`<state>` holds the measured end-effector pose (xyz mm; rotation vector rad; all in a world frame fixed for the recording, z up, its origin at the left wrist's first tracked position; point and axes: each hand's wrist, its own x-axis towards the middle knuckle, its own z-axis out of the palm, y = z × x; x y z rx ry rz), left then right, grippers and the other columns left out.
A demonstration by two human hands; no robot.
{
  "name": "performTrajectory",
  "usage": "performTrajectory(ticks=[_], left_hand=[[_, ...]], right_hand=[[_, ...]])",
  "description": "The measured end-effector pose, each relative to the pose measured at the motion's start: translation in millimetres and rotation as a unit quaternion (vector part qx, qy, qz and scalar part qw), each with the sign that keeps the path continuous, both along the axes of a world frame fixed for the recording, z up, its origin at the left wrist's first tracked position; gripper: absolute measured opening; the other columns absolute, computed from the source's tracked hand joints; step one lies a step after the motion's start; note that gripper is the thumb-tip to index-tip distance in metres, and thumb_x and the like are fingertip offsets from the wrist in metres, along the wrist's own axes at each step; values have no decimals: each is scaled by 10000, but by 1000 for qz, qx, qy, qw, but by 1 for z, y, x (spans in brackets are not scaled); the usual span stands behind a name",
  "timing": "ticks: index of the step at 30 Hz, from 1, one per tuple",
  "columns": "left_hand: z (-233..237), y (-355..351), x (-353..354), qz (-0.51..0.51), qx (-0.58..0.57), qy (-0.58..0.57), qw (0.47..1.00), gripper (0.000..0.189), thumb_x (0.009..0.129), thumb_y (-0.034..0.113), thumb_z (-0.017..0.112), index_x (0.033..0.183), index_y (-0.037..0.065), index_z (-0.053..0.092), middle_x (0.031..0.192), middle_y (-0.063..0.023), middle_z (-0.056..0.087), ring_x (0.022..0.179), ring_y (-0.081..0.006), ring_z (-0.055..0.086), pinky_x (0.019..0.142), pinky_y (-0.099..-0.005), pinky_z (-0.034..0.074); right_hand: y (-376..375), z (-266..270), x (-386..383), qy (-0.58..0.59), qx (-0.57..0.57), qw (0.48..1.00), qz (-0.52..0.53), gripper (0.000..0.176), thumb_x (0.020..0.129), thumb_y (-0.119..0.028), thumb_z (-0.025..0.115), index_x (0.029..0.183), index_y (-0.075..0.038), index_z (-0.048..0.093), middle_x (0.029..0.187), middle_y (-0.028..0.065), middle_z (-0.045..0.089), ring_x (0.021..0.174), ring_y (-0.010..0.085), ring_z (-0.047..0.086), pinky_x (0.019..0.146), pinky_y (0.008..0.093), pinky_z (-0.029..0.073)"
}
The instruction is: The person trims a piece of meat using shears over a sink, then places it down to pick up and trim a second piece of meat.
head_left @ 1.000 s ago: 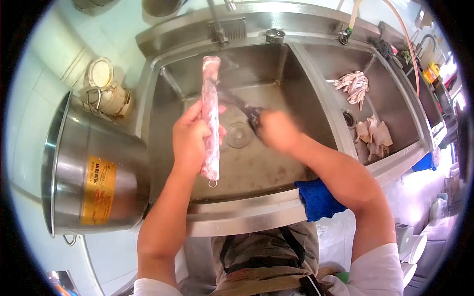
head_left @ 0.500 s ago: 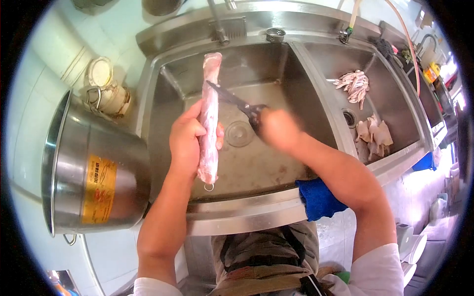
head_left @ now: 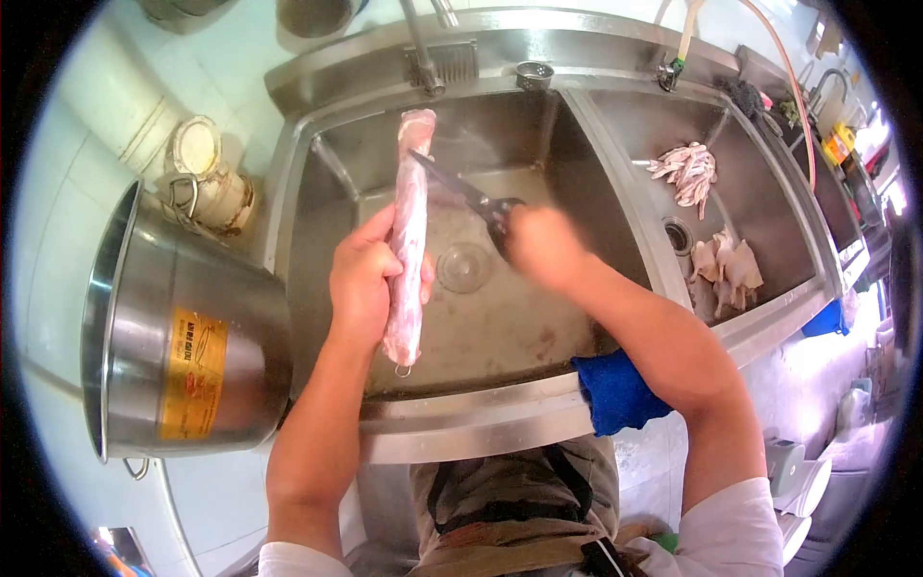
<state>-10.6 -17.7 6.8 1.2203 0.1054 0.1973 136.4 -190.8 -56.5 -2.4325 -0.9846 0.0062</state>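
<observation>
"What have you got in your hands?"

"My left hand point(head_left: 361, 279) is wrapped round a long strip of raw meat point(head_left: 409, 221), near the middle of the frame. My right hand point(head_left: 543, 245) is closed on the dark handles of what look like scissors point(head_left: 450, 179); the blades' tips touch the meat near its upper end. It's blurred, so I can't tell how wide the handles stand."

"Why hold it so?"

"Gripped below the blades, the meat stays steady and my fingers keep away from the points, I'd say. Its length runs up and down the frame, so the upper part is free for the blades coming from the right. Having it over the large basin point(head_left: 505, 332) probably lets drips fall inside. A small metal ring point(head_left: 404, 371) shows at its lower end."

"And the other basin?"

"The small basin point(head_left: 774, 212), at the right, has thin pale strips point(head_left: 687, 173) above the drain and broader pieces point(head_left: 735, 269) below; apart like that, the two kinds seem less likely to mix."

"Any writing?"

"The steel pot point(head_left: 255, 370) at the left wears a yellow label point(head_left: 194, 375) with dark characters and red print. I can't read them or name a brand."
</observation>
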Motion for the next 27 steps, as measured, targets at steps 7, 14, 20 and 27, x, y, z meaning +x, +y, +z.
performTrajectory(ticks=[7,14,20,27], left_hand=[[-6,-15,6,154,186,25,970,461,792,-6,509,1254,-4,507,952,-59,597,712,-101,554,611,-252,456],[-13,-16,6,142,234,-22,962,455,822,-12,532,1273,-23,477,905,-44,591,713,-56,513,614,-219,425],[-16,-17,3,148,263,-22,953,459,818,-27,529,1274,-28,482,830,-17,580,628,-31,486,518,-205,387],[-9,-18,7,174,220,11,960,412,811,-25,505,1221,-25,542,893,-32,613,699,-53,528,593,-213,426]], right_hand=[[-4,7,4,-69,39,996,-39,283,742,-172,646,901,42,551,849,240,619,815,411,603,724,468,490],[-6,6,9,-128,12,990,-61,334,732,-188,659,928,50,529,911,216,607,871,370,604,734,453,504],[-11,17,15,-114,-5,992,-52,230,735,-188,651,803,20,580,815,235,626,785,383,622,691,454,503],[-17,9,19,48,69,995,-48,198,754,-170,625,843,6,603,854,247,632,822,400,617,713,458,492]])
